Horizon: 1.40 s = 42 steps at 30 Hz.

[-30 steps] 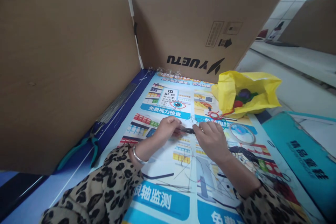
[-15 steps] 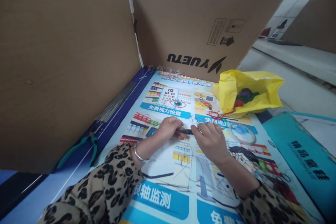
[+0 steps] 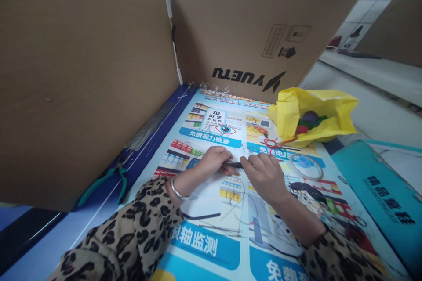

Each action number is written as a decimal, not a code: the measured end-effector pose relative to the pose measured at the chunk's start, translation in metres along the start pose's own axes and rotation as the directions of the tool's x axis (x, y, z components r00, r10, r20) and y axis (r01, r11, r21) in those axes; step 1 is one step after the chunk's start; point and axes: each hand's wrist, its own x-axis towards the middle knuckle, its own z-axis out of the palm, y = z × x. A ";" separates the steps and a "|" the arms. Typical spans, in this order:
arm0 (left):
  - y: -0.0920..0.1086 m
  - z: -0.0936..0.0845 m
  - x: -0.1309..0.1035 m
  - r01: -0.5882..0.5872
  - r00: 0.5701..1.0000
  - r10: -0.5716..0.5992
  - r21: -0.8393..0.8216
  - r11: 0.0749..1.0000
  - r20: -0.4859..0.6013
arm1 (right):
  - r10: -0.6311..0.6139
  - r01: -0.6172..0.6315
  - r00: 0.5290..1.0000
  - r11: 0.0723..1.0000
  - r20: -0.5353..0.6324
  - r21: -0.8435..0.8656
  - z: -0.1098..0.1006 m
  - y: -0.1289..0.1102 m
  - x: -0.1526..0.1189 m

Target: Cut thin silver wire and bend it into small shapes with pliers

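Observation:
Above the printed poster sheet (image 3: 227, 248), a slim black rod-like piece (image 3: 235, 164) spans the gap between my hands. My left hand (image 3: 215, 160), with a silver bangle at the wrist, pinches its left end. Closed around the right end is my right hand (image 3: 264, 177), thumb pressed along it. Both ends are hidden by fingers, so its exact kind cannot be made out. Several thin wires (image 3: 227, 231) lie loose on the sheet below and between my forearms.
Teal-handled pliers (image 3: 122, 184) and a bundle of straight wires (image 3: 147, 131) lie left. A yellow bag (image 3: 290, 114) holds coloured yarn balls, red string (image 3: 275, 144) trailing out. Right are a tape ring (image 3: 321, 172) and teal box (image 3: 365, 184). Cardboard panels (image 3: 198, 22) stand behind and left.
The view has shifted slightly, so everything sits a little further right. Both hands keep the same grip on the black piece, with hardly any movement.

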 end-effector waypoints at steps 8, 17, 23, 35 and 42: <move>-0.002 0.000 0.000 -0.063 0.998 0.063 0.001 0.998 -0.008 | -0.008 0.009 0.999 1.000 0.049 -0.022 0.000 0.000 0.000; -0.006 -0.002 0.003 -0.107 0.992 0.109 0.043 0.993 -0.057 | 0.025 -0.026 0.990 1.000 0.140 0.002 0.000 -0.004 0.001; -0.007 -0.002 0.003 -0.174 0.982 0.183 0.146 0.974 -0.046 | 0.047 -0.061 0.973 0.997 0.228 0.052 0.002 -0.005 0.000; -0.012 -0.008 0.001 -0.317 0.948 0.300 0.375 0.871 0.105 | 0.145 -0.237 0.848 0.964 0.510 0.119 -0.001 -0.006 0.002; -0.005 -0.008 0.000 -0.245 0.966 0.221 0.200 0.949 0.134 | 0.145 -0.224 0.889 0.965 0.435 0.136 0.007 -0.005 -0.002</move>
